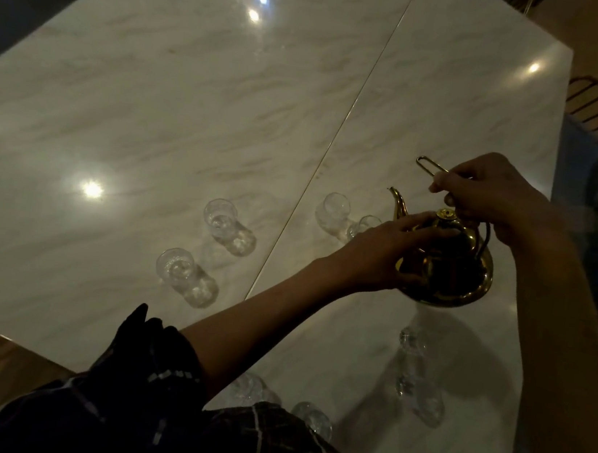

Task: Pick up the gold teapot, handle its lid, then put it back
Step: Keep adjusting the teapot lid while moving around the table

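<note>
Over the right-hand part of the pale marble table (pixel 195 79), near its far right edge, I see the gold teapot (pixel 447 272) between my two hands. Whether its base sits on the surface or hangs just above it I cannot tell, though a dark shadow lies below it toward me. My left hand (pixel 381 252) reaches in from the lower left with fingers curved around the pot's near shoulder, the fingertips lying against the lid (pixel 446 219) beside its small knob. My right hand (pixel 491 194) comes in from the right and is curled closed around the thin wire handle (pixel 429 166), whose looped end pokes out past the knuckles. The spout (pixel 399 201) points away from me and to the left. Clear glasses stand around on the marble: two (pixel 229 226) (pixel 186 276) left of the table's seam, two (pixel 333 212) (pixel 364 225) just behind my left hand, one stack (pixel 418 379) nearer me on the right, and two more (pixel 314 418) (pixel 253 389) at the near edge, partly hidden by my dark checked sleeve (pixel 156 371).
</note>
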A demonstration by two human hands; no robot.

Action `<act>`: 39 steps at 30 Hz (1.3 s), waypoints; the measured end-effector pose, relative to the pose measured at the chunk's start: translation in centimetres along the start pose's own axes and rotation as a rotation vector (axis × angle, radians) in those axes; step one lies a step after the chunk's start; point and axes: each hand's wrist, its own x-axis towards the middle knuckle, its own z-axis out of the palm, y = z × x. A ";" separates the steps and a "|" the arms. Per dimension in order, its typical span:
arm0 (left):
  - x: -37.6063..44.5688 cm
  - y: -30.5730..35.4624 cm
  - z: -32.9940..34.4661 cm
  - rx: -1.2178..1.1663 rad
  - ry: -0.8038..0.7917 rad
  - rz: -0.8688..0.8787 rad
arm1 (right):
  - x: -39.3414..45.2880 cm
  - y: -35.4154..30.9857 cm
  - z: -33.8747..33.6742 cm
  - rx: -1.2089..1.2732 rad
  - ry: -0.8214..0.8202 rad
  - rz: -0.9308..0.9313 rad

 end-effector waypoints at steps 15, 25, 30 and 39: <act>0.0 -0.2 0.2 -0.006 -0.003 -0.002 | 0.2 0.4 0.2 0.003 -0.007 0.005; 0.0 -0.4 0.3 -0.013 -0.007 -0.001 | 0.4 0.5 0.2 -0.002 -0.013 0.008; -0.1 -0.4 0.2 -0.006 0.003 0.005 | 0.5 0.6 0.3 0.004 -0.011 0.002; -0.3 -0.7 0.3 0.012 -0.005 -0.013 | 0.4 0.8 0.9 0.046 -0.008 0.005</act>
